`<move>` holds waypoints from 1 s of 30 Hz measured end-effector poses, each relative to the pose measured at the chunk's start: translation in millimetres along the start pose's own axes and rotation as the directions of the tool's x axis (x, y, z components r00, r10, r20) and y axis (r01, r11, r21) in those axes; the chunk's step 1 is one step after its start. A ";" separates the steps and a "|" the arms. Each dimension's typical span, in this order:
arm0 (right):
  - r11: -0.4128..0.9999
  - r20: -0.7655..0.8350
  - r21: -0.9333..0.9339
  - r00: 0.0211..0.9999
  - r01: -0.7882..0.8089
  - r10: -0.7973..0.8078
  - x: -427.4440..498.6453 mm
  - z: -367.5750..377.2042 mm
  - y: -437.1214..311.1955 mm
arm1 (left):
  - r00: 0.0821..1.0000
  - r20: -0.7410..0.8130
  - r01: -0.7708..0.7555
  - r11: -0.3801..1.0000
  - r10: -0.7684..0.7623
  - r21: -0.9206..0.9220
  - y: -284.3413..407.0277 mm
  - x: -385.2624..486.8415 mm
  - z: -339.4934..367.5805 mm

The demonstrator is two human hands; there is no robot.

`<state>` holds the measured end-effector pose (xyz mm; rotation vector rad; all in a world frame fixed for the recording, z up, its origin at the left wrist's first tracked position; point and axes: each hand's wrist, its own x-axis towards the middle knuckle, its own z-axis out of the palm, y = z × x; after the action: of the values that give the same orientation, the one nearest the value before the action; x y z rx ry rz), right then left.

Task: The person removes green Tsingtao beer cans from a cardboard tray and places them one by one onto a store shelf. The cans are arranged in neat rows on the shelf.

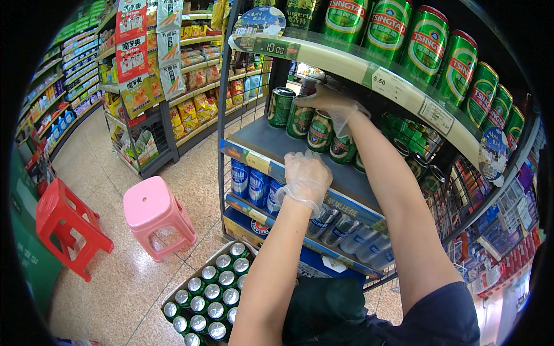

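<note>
Both my hands wear clear plastic gloves. My right hand (pixel 331 101) reaches into the middle shelf, over a row of green beer cans (pixel 320 132); its fingers are spread above the can tops, and whether they touch a can behind is hidden. My left hand (pixel 306 175) rests at the front edge of that grey shelf (pixel 277 140), fingers curled, their tips turned away from view. Down by my left forearm, an open carton (pixel 220 255) on the floor holds many upright green cans with silver tops (pixel 212 291).
Large green Tsingtao cans (pixel 426 43) line the upper shelf above my right arm. Blue cans (pixel 258 186) stand on the shelf below. A pink plastic stool (pixel 149 201) and a red one (pixel 54 212) stand on the tiled floor at left. A snack rack (pixel 173 104) is behind.
</note>
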<state>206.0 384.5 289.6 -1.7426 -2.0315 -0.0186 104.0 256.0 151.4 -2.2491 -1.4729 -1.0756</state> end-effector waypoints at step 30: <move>0.957 0.195 -0.113 0.950 0.267 -0.242 82.2 41.1 -10.0 | 0.993 -0.111 -0.051 0.987 0.035 -0.152 8.8 -2.8 -1.8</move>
<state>175.6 471.6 284.3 -1.5975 -2.4306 -0.0898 110.2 248.9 152.3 -2.2725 -1.3339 -1.3176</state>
